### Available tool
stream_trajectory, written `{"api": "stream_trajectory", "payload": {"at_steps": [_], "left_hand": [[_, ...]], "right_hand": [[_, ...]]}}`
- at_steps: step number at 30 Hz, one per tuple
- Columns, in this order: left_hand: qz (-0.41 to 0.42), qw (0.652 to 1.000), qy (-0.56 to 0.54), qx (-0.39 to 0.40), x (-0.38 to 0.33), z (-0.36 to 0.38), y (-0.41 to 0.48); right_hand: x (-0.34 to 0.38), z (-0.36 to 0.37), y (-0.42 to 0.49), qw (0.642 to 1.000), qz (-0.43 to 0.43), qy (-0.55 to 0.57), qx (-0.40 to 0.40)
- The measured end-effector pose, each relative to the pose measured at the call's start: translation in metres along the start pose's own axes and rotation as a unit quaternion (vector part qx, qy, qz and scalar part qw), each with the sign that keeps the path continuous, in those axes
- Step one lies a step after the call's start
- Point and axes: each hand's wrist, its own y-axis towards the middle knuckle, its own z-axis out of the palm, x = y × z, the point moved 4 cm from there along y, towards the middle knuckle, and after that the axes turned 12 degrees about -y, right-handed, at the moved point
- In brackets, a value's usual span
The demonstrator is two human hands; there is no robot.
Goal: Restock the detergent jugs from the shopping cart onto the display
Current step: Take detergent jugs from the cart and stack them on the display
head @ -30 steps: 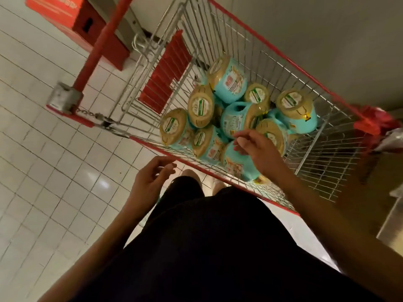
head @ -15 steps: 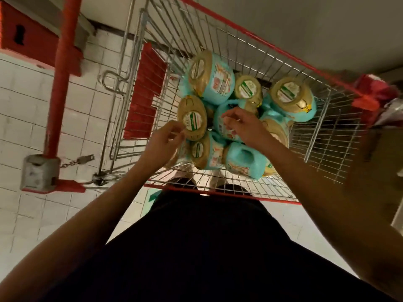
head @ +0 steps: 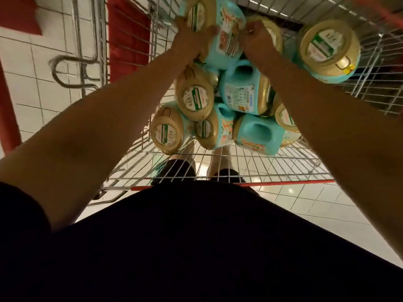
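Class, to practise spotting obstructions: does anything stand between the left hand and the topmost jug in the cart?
Nothing visible does: the left hand grips the topmost jug directly. The display is out of view.

Both bare forearms are stretched forward and away from the body, drawn closer together toward the hands. The left hand [head: 192, 41] is seen from its back with the wrist straight, and its fingers [head: 181, 21] and thumb are spread and clasped around the end of a detergent jug [head: 229, 35]. The right hand [head: 257, 43] is held just beside it, knuckles uppermost, fingers curled under. Whether anything is gripped by them cannot be made out.
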Motion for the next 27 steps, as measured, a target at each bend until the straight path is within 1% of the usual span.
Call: {"api": "stream_trajectory", "payload": {"at_steps": [5,9,12,14,15,16,18,21,23,25,27], "left_hand": [[-0.024,0.999,-0.005,-0.029,-0.003,0.013,0.023],[-0.007,0.999,0.017,-0.046,-0.014,0.01,0.013],[0.019,1.0,0.01,-0.015,-0.029,0.004,-0.009],[0.014,0.999,-0.001,0.042,-0.039,-0.003,-0.034],[0.009,0.997,-0.004,0.077,-0.042,-0.007,-0.046],[0.004,0.993,-0.005,0.118,-0.045,-0.01,-0.059],[-0.011,0.982,0.007,0.187,-0.052,-0.016,-0.083],[-0.044,0.964,0.041,0.261,-0.059,-0.021,-0.114],[-0.058,0.96,0.013,0.273,-0.055,-0.021,-0.124],[-0.057,0.962,-0.068,0.257,-0.046,-0.017,-0.132],[-0.076,0.958,-0.162,0.224,-0.03,-0.014,-0.142]], "right_hand": [[0.002,0.005,0.025,1.0,-0.003,0.006,-0.018],[0.0,0.005,0.018,0.999,-0.002,0.053,-0.001],[-0.006,-0.003,0.002,0.994,0.01,0.102,-0.034],[-0.007,-0.012,-0.011,0.988,0.01,0.143,-0.052],[-0.007,-0.016,-0.017,0.984,0.009,0.175,-0.033],[-0.008,-0.019,-0.024,0.976,0.004,0.216,0.006],[-0.01,-0.023,-0.042,0.947,-0.003,0.299,0.117],[-0.016,-0.027,-0.08,0.918,0.006,0.324,0.231],[-0.023,-0.025,-0.107,0.898,-0.01,0.347,0.27],[-0.03,-0.022,-0.134,0.881,-0.007,0.383,0.279],[-0.037,-0.017,-0.16,0.872,0.004,0.407,0.27]]}}
